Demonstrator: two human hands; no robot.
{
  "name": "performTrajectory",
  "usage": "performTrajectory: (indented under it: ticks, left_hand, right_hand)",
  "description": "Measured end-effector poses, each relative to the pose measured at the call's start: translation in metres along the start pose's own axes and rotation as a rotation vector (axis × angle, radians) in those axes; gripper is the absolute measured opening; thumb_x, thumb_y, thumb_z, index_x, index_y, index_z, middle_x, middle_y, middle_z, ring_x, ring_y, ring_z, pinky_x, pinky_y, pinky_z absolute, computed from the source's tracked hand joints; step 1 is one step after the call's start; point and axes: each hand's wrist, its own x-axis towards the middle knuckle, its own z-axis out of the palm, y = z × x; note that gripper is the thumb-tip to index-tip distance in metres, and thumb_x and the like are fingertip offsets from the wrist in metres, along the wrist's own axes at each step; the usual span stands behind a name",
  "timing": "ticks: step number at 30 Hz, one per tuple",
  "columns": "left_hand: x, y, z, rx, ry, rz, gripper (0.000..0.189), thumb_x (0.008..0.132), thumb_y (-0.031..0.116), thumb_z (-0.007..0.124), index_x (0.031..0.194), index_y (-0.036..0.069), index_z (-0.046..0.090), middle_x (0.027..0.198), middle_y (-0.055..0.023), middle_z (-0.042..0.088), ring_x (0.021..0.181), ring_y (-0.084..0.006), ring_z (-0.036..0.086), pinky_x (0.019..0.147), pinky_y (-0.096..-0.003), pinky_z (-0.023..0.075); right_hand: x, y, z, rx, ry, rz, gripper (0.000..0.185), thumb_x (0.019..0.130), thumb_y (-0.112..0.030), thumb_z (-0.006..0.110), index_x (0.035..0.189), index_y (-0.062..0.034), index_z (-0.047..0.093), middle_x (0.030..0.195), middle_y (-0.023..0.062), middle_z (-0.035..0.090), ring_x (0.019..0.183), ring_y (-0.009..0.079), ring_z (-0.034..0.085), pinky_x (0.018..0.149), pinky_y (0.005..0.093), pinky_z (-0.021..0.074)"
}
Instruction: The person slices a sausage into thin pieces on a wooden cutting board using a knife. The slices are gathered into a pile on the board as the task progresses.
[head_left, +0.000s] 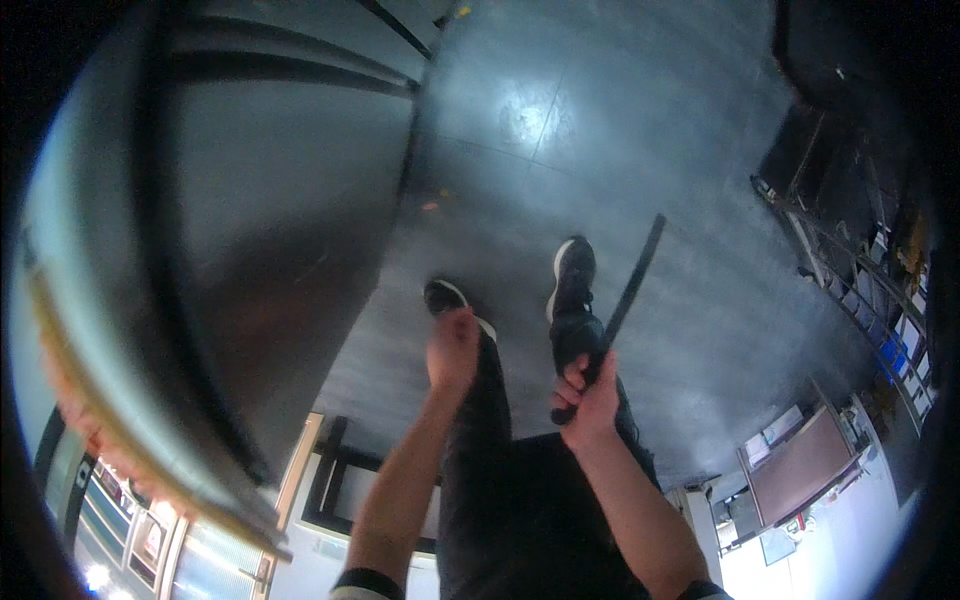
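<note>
A dark, slender rod (634, 285), probably metal or plastic, points forward and slightly right from my right hand (594, 401). My fingers wrap around it close to its lower end, and the long free part rises past my knee and shoe. My left hand (454, 345) is curled and slightly blurred, in front of my left shoe (442, 294). Nothing shows in its fingers, though the palm side is hidden. Below the rod's tip, my right shoe (574, 262) rests on the smooth grey floor (510, 187).
A large grey panel (300, 187) with dark curved bars (157, 225) stands close on my left. Metal racks (832, 277) holding mixed items line the right side. A brown-topped table (802, 469) is at lower right; a dark frame (330, 480) stands behind my left arm.
</note>
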Motion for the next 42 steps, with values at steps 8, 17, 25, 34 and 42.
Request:
performTrajectory:
  ticks: [8,17,25,34,42]
  left_hand:
    - [0.213,-0.111,0.042,0.562,0.04,0.046,0.024,0.099,0.025,0.069,0.118,0.011,0.068,0.124,-0.0159,0.069,0.114,-0.0377,0.068,0.098,-0.0473,0.0543]
    - [0.339,-0.131,0.059,0.633,0.227,0.254,0.042,0.09,0.009,0.073,0.13,0.019,0.064,0.128,-0.0106,0.064,0.12,-0.0355,0.062,0.102,-0.0462,0.0527]
    - [0.374,-0.177,0.095,0.664,0.283,0.116,0.019,0.1,0.034,0.069,0.105,0.015,0.07,0.11,-0.0093,0.068,0.109,-0.0352,0.065,0.091,-0.0486,0.0543]
    - [0.223,-0.185,0.132,-0.435,0.102,0.05,0.013,0.095,-0.002,0.067,0.089,0.008,0.061,0.09,-0.003,0.065,0.085,-0.0169,0.061,0.077,-0.0335,0.0524]
    - [-0.04,-0.087,0.004,-0.396,-0.114,-0.168,0.012,0.1,0.012,0.072,0.109,0.004,0.073,0.101,-0.0025,0.074,0.093,-0.0124,0.066,0.085,-0.0302,0.0553]
  right_hand:
    - [0.113,0.056,0.014,-0.038,-0.095,0.138,0.055,0.112,-0.062,0.034,0.084,-0.0172,0.051,0.065,-0.0045,0.038,0.054,0.012,0.031,0.056,0.0318,0.0286]
    - [0.115,0.069,0.016,-0.144,-0.223,0.252,0.06,0.111,-0.066,0.033,0.088,-0.0133,0.05,0.064,-0.0017,0.04,0.048,0.0131,0.031,0.048,0.0318,0.0279]
    - [0.118,0.063,0.019,-0.074,-0.176,0.23,0.058,0.112,-0.063,0.032,0.088,-0.0129,0.048,0.064,-0.0008,0.038,0.048,0.0139,0.032,0.049,0.0335,0.0307]
    - [0.114,0.081,0.034,-0.029,-0.164,0.164,0.054,0.112,-0.061,0.034,0.089,-0.0149,0.051,0.066,-0.0023,0.039,0.052,0.0135,0.033,0.053,0.0334,0.0297]
    - [0.117,0.091,0.051,-0.205,-0.221,-0.146,0.054,0.109,-0.064,0.04,0.087,-0.0156,0.051,0.064,-0.0031,0.039,0.052,0.0129,0.034,0.051,0.0324,0.0284]
